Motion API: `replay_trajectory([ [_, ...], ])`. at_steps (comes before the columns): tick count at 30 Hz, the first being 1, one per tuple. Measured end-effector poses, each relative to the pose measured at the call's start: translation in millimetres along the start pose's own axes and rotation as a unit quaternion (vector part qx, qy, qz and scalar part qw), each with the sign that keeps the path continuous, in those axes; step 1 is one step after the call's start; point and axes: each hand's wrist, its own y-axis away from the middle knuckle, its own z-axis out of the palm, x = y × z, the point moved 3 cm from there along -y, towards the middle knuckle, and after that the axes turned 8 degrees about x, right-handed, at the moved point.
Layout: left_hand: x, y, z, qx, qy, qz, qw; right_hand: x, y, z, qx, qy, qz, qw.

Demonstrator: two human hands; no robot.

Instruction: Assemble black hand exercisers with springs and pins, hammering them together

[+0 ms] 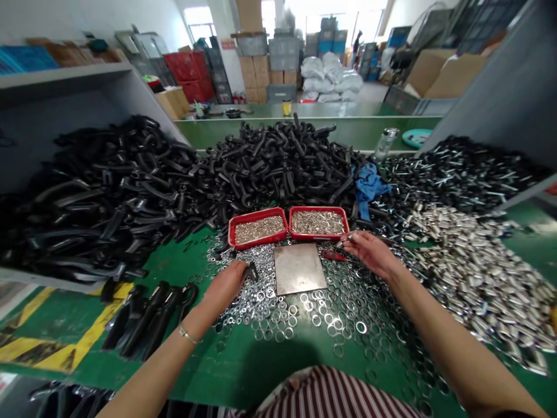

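Note:
My left hand (226, 284) is closed round a small black part (251, 270) over a spread of metal washers (331, 307), just left of a flat steel plate (299, 268). My right hand (369, 251) hovers right of the plate, its fingers pinched together near the corner of the right red tray (319, 222) of small metal pieces; what it pinches is too small to name. A second red tray (257, 227) sits beside it. A red-handled tool (334, 255) lies under my right fingers.
A big heap of black plastic handles (143, 186) fills the left and back of the green table. Silver cylinders (474, 273) and black-and-silver bolts (461, 174) pile up at the right. A row of finished black handles (148, 316) lies front left. A blue cloth (369, 183) is behind the trays.

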Motion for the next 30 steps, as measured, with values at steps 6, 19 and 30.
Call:
replay_trajectory([
  [6,1.7,-15.0,-16.7,0.113,0.163,-0.153,0.968,-1.5,0.0,-1.5,0.010,0.153,-0.054,0.987],
  [19,109.2,-43.4,39.1,0.049,0.672,-0.189,0.714,31.8,27.8,67.6,-0.075,-0.149,0.109,0.980],
  [30,129.2,-30.7,47.1,0.011,0.704,-0.222,0.674,37.4,55.2,105.2,-0.169,-0.018,0.061,0.984],
])
